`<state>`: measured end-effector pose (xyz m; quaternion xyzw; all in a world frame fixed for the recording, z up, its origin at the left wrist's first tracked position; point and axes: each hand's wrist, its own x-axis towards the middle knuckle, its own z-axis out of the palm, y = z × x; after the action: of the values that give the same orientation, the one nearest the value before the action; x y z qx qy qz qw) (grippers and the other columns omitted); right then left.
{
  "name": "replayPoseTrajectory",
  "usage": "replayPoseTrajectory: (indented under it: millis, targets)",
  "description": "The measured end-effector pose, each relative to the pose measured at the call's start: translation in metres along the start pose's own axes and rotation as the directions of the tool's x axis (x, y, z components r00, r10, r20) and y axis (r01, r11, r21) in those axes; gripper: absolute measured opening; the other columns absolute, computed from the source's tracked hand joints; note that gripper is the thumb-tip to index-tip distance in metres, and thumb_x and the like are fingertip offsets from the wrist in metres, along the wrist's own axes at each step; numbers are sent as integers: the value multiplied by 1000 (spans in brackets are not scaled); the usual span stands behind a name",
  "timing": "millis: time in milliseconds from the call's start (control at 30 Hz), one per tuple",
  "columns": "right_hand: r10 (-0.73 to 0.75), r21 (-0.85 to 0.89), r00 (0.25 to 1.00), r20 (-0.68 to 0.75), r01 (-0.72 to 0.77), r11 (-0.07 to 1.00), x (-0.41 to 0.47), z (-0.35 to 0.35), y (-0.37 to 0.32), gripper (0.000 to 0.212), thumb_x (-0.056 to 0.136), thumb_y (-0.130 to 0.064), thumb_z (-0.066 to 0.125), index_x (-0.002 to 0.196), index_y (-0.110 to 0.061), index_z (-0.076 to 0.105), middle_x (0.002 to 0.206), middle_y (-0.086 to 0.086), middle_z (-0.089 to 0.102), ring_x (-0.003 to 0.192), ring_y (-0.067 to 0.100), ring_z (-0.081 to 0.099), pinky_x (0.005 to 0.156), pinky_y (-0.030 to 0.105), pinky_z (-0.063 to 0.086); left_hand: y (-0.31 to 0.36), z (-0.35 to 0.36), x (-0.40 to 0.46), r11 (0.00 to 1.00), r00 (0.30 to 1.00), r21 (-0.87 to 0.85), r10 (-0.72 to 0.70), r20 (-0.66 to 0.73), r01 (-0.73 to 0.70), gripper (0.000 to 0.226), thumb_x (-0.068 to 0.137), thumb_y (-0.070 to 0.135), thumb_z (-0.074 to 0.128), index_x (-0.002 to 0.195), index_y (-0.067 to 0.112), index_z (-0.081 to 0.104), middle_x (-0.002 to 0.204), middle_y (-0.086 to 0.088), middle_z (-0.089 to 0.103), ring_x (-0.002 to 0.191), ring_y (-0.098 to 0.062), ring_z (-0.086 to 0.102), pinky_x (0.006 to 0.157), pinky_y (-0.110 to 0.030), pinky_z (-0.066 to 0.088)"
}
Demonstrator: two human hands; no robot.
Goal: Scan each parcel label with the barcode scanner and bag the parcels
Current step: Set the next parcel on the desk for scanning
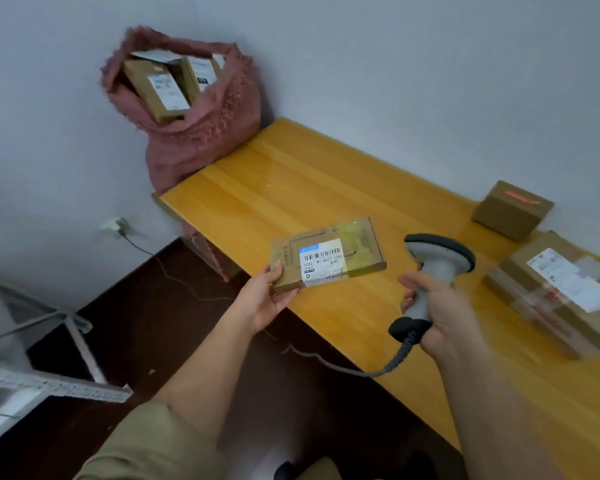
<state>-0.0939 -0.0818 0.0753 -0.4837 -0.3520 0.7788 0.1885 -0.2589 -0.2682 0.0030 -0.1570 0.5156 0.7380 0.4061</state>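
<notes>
Our left hand (267,299) pinches the flat brown cardboard parcel (328,256) above the yellow wooden table's (291,188) edge, our right hand (440,313) grips the grey barcode scanner (430,271), so we should point it at the white label (323,259).

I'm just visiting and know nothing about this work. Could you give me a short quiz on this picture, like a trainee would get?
1. True or false: the left hand holds a flat parcel with its label facing up.
2. What does the right hand grip? A) a pen B) the scanner C) a tape roll
3. Fill in: the parcels already packed stand in a pink ___ at the far end of the table.

Key:
1. True.
2. B.
3. bag.
</notes>
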Motion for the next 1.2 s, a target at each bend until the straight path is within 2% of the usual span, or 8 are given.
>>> replayPoseTrajectory:
  millis: [133, 300, 467, 600, 700, 833, 1000, 1200]
  targets:
    - [-3, -35, 995, 104, 6, 999, -21, 71, 23, 27, 89, -8, 71, 111, -7, 56, 96, 16, 59, 46, 10, 51, 41, 22, 45, 80, -45, -21, 992, 995, 69, 101, 8, -101, 17, 95, 31, 59, 106, 19, 62, 97, -7, 68, 71, -18, 71, 60, -21, 58]
    - [-95, -98, 980, 175, 113, 989, -32, 141, 19, 26, 86, -12, 76, 101, -15, 55, 84, 8, 59, 46, 8, 53, 44, 23, 46, 146, -64, -25, 980, 979, 33, 195, 56, -197, 18, 93, 32, 61, 103, 17, 64, 88, -4, 74, 71, -17, 73, 59, -20, 56]
    - [-149, -148, 972, 182, 177, 973, -11, 202, 9, 32, 81, -6, 79, 101, -10, 54, 77, 6, 56, 48, 9, 52, 41, 21, 45, 193, -74, -10, 975, 972, 9, 222, 72, -224, 37, 83, 32, 69, 116, 15, 63, 106, -9, 69, 77, -20, 71, 62, -23, 58]
    - [-151, -135, 963, 221, 184, 974, 26, 275, 4, 29, 84, -2, 75, 93, -14, 51, 74, 6, 54, 56, 13, 50, 46, 25, 44, 248, -88, 13, 963, 969, 136, 217, 119, -232, 49, 78, 31, 72, 124, 26, 57, 107, -12, 71, 79, -27, 72, 63, -30, 59]
    - [-141, -140, 950, 277, 185, 973, 52, 337, 0, 25, 85, -2, 73, 92, -13, 52, 73, 6, 53, 55, 13, 49, 49, 27, 43, 301, -97, 36, 958, 966, 130, 255, 35, -257, 39, 86, 27, 66, 123, 22, 55, 101, -11, 71, 76, -27, 72, 62, -30, 60]
    - [-111, -156, 921, 373, 180, 971, 82, 405, -10, 21, 86, -6, 72, 98, -10, 54, 66, 6, 51, 47, 12, 47, 43, 25, 41, 369, -110, 70, 955, 959, 126, 278, -62, -269, 31, 91, 32, 60, 112, 10, 61, 88, -11, 73, 60, -16, 68, 54, -22, 56]
    - [-96, -127, 939, 331, 145, 981, 126, 464, -12, 19, 90, 2, 62, 101, -10, 53, 77, 10, 55, 43, 9, 48, 45, 26, 43, 417, -118, 124, 959, 950, 8, 280, -137, -282, 27, 94, 27, 58, 112, 7, 61, 84, -13, 74, 55, -16, 67, 49, -22, 56]
    - [-87, -123, 972, 218, 116, 986, 172, 516, -2, 18, 91, -2, 65, 104, -12, 55, 84, 12, 58, 44, 11, 49, 44, 28, 43, 490, -115, 203, 920, 928, -145, 343, -148, -364, 34, 92, 14, 62, 124, 5, 56, 109, -18, 69, 85, -26, 68, 60, -26, 59]
